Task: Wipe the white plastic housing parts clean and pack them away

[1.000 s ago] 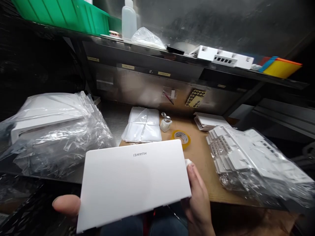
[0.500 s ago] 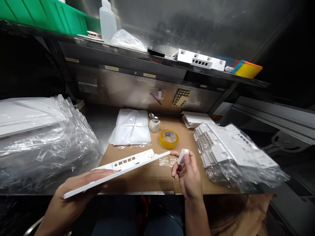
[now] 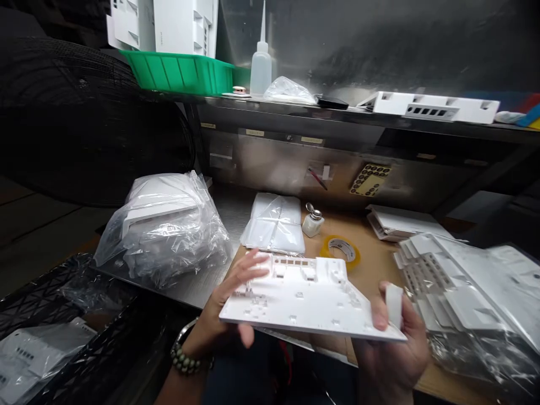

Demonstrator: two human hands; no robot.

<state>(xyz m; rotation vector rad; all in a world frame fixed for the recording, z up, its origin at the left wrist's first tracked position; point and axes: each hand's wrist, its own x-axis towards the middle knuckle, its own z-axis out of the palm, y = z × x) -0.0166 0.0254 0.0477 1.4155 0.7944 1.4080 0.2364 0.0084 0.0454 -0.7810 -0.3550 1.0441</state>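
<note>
A white plastic housing panel (image 3: 295, 301), with a row of square port openings on its far edge, is tilted with its inner side up above the table's front edge. My right hand (image 3: 400, 332) grips its right corner, thumb on top. The same hand also keeps a small white block (image 3: 394, 304) between its fingers. At the panel's left end, my left hand (image 3: 234, 292) has its fingers spread and its thumb apart below the edge; whether it touches the panel is unclear. A bead bracelet (image 3: 188, 363) is on the left wrist.
Bagged white panels lie at the left (image 3: 169, 219) and a stack of housings (image 3: 447, 287) at the right. Behind the panel are flat plastic bags (image 3: 276, 225), a pump bottle (image 3: 313, 224) and yellow tape (image 3: 350, 253). A shelf (image 3: 287, 109) crosses above.
The panel has passed from my left hand to my right and now shows its inner face. My left hand's fingers have spread. The view has swung to the left.
</note>
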